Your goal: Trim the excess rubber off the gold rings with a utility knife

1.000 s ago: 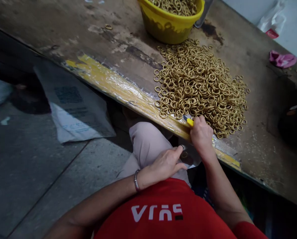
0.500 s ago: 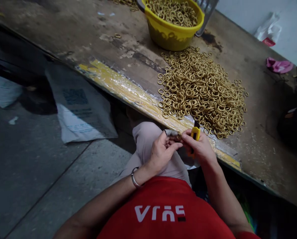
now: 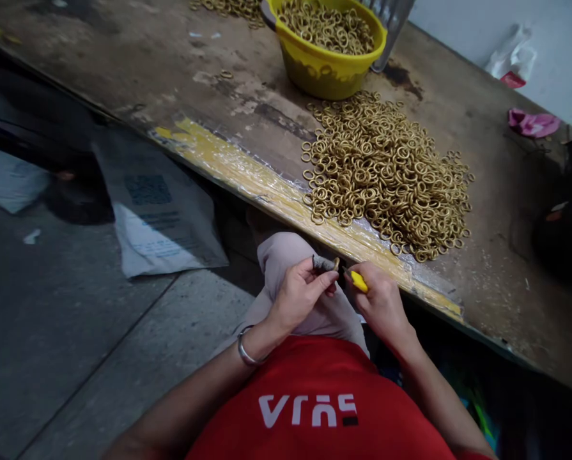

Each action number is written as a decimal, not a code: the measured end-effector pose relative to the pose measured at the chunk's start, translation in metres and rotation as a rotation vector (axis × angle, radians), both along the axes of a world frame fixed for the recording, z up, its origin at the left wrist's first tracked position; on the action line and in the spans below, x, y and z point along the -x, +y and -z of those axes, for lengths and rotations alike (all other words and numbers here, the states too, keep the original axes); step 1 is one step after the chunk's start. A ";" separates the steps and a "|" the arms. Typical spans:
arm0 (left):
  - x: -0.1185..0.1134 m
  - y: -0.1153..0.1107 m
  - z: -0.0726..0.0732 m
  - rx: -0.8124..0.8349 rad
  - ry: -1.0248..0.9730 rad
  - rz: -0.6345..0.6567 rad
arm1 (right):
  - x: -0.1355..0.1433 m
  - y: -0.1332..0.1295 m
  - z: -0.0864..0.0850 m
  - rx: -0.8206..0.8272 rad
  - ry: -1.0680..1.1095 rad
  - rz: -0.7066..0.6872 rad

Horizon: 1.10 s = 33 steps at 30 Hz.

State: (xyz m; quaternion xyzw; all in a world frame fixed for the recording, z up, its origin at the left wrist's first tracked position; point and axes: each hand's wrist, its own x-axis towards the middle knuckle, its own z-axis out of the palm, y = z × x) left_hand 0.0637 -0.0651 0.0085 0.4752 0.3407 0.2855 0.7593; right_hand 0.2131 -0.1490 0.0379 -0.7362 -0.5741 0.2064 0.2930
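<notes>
My left hand [image 3: 301, 291] pinches a small gold-coloured ring [image 3: 336, 263] between thumb and forefinger, above my lap. A grey covering [image 3: 322, 262] wraps that forefinger. Closed around a yellow utility knife [image 3: 359, 282], my right hand [image 3: 380, 301] sits just to the right, with the blade end pointing at the ring. Whether the blade touches the ring I cannot tell. Beyond both hands, a large heap of similar rings [image 3: 391, 172] lies on the worktable [image 3: 161, 70].
A yellow basin [image 3: 321, 73] full of rings stands behind the heap. More rings [image 3: 232, 7] lie at the far edge. A pink cloth [image 3: 533, 122] is at the right. The table's taped front edge [image 3: 247, 169] runs before my knees; a white sack [image 3: 165, 230] stands below.
My right hand has turned the knife from upright to pointing left at the ring, and drawn slightly back. The left hand now holds the ring up at its fingertips.
</notes>
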 end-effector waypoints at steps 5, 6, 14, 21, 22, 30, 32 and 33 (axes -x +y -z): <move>-0.001 -0.003 0.000 0.011 -0.005 0.042 | 0.004 -0.008 0.008 0.095 -0.337 -0.005; -0.001 -0.003 0.000 0.012 -0.001 0.047 | 0.005 -0.008 0.008 0.110 -0.370 0.005; 0.001 0.000 0.002 -0.102 0.038 0.091 | 0.006 -0.005 0.006 0.170 -0.476 0.018; 0.007 -0.002 -0.011 -0.501 0.156 0.141 | 0.004 0.004 0.004 0.299 -0.537 0.039; 0.007 -0.005 -0.013 -0.572 0.133 0.177 | -0.001 0.007 0.002 0.355 -0.564 0.073; -0.007 -0.021 0.018 -0.817 0.295 0.444 | -0.023 0.053 0.004 0.189 -0.499 -0.014; -0.010 -0.022 0.028 -0.866 0.386 0.495 | -0.015 0.071 0.008 0.149 -0.495 -0.110; -0.011 -0.023 0.031 -0.889 0.411 0.523 | -0.011 0.080 0.011 0.149 -0.517 -0.137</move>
